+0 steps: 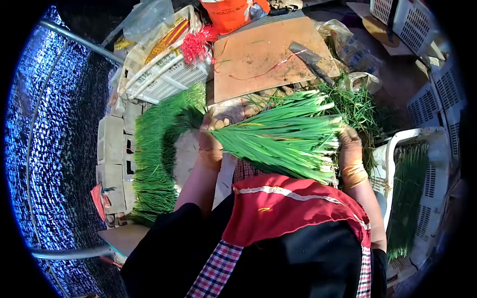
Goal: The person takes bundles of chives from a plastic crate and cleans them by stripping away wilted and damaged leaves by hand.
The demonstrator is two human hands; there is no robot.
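Board (268, 57): matt, wood-look | crate (171, 82): wht plastic | apron (293, 201): cloth

both arms reach forward, left hand (210, 139) closed at centre-left of the frame, right hand (350, 144) cupped at centre-right, fingers curled.

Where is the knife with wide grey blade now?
In the head view, the wide grey-bladed knife lies on the right part of the flat tan board, its handle end near the loose green leaves.

In my grip a bundle of long green leafy stalks (283, 136) lies sideways, pale cut ends fanned rightward
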